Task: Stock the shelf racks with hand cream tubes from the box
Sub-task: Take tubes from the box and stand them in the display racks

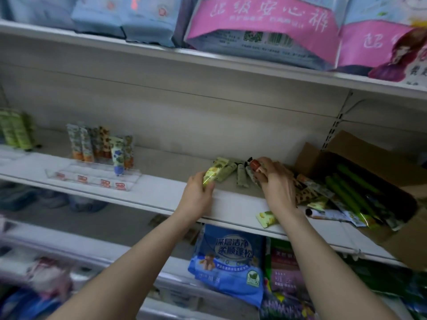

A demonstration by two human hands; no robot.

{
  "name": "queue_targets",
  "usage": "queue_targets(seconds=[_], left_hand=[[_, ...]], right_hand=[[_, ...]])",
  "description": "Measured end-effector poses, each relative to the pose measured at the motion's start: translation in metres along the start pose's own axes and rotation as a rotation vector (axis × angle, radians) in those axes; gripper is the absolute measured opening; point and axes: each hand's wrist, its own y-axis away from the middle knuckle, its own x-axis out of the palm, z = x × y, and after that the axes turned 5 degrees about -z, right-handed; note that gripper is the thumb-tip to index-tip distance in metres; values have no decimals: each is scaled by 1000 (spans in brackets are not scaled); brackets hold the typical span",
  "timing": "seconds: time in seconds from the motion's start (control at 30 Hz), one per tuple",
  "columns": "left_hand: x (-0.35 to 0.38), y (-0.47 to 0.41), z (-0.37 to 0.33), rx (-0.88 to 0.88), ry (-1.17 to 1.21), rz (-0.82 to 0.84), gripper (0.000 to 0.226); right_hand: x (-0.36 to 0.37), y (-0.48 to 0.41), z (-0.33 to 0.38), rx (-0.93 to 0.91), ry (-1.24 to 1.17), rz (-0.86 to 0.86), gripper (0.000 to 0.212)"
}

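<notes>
My left hand [199,189] grips a yellow-green patterned hand cream tube [213,172] lying on the white shelf [147,192]. My right hand [276,181] holds a tube with an orange-red cap [254,164] just above the shelf. Several more green-patterned tubes [240,175] lie loose on the shelf between my hands. To the right an open cardboard box [392,236] is tipped on the shelf with tubes spilling out [323,204]. A clear acrylic rack [92,179] at the left holds several upright floral tubes [101,147].
Green tubes [16,131] stand at the far left of the shelf. Pink and blue soft packs [261,31] fill the shelf above. A blue pouch [228,264] and other packets sit on the shelf below. One tube [266,218] lies at the shelf's front edge.
</notes>
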Motion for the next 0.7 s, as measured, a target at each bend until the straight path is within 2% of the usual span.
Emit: queue_targets(seconds=[0.13,0.27,0.37,0.5,0.7], left_hand=[[-6,3,0,-87,149,-61,32],[-20,8,2,-143,325,-105,19],[-39,8,11,-137,375,-161,18],[-74,4,30,-108,407,-217,17],[-150,-7,63,-56,439,-264,23]], right_hand=[[-9,-7,19,34,-171,21,31],[-8,-11,45,188,-464,191,35],[-7,-12,74,254,-710,288,34],[-9,-20,120,315,-842,223,22],[-1,-39,193,293,-894,196,28]])
